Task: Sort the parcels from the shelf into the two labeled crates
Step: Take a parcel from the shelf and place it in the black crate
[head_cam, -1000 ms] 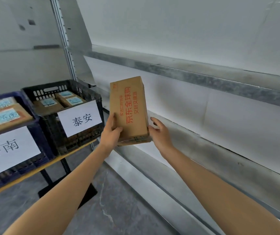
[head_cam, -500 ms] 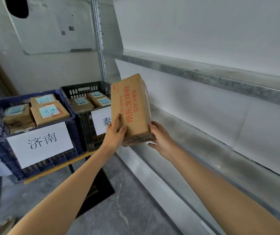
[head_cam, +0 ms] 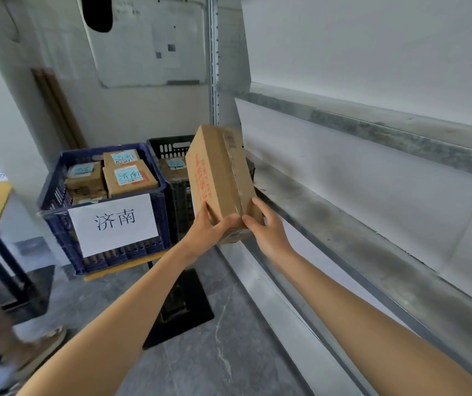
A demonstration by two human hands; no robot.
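Note:
A brown cardboard parcel (head_cam: pixel 217 172) with red print stands tilted in the air, held at its lower end by both hands. My left hand (head_cam: pixel 207 231) grips its near left corner and my right hand (head_cam: pixel 266 228) its right side. Behind it to the left stands a blue crate (head_cam: pixel 57 195) with a white label and several parcels (head_cam: pixel 129 174) inside. A black crate (head_cam: pixel 169 145) beside it is half hidden by the held parcel; its label is out of sight.
A metal shelf (head_cam: pixel 372 230) runs along the right, bare where visible, with a steel upright (head_cam: pixel 214 67) at its end. Both crates rest on a wooden board (head_cam: pixel 120 270) on a black stand. Another person's shoe (head_cam: pixel 40 347) is at the lower left.
The view has swung left, bringing the blue crate to the centre left. The parcel has turned so its taped side edge faces me and now covers most of the black crate.

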